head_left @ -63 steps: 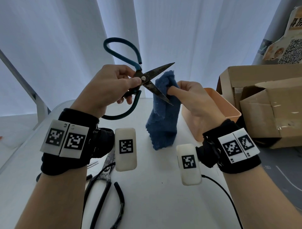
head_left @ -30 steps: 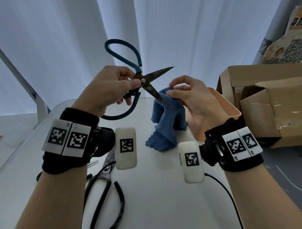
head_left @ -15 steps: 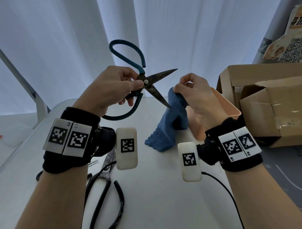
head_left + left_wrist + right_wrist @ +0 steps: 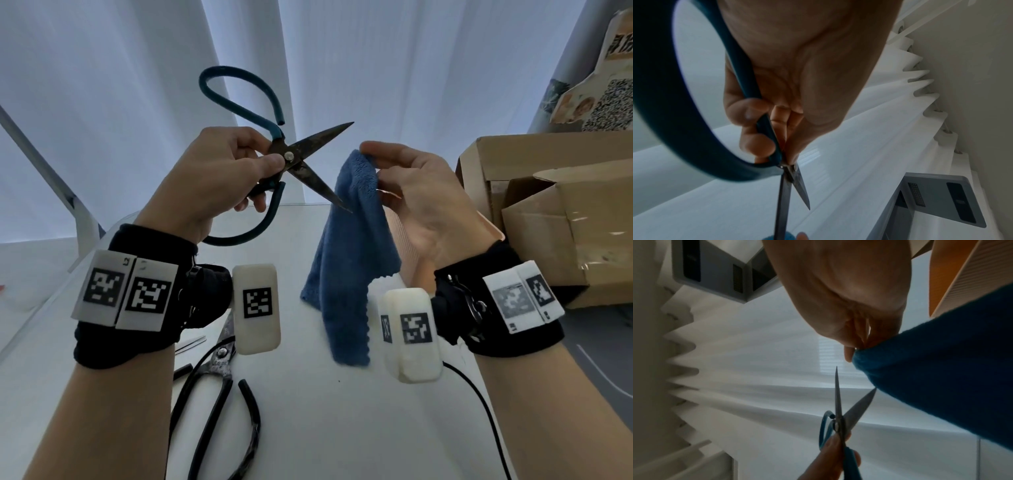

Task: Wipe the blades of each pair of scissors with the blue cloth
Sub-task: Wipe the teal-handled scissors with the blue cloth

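While the left hand (image 4: pixel 219 178) grips the teal scissors (image 4: pixel 291 161) open, their lower blade points toward 4 o'clock at the blue cloth (image 4: pixel 349 260) pinched by the right hand (image 4: pixel 421 202).

Teal-handled scissors with dark, tarnished metal blades (image 4: pixel 308 161); plain blue fleecy cloth (image 4: pixel 349 260); black-handled scissors (image 4: pixel 219 387); white table (image 4: pixel 342 428); brown cardboard boxes (image 4: pixel 565 212).

I see dull, tarnished metal blades on the teal scissors (image 4: pixel 301 164), a fluffy matt blue cloth (image 4: pixel 349 267), a smooth white table (image 4: pixel 342 428), and matt brown cardboard boxes (image 4: pixel 565 212).
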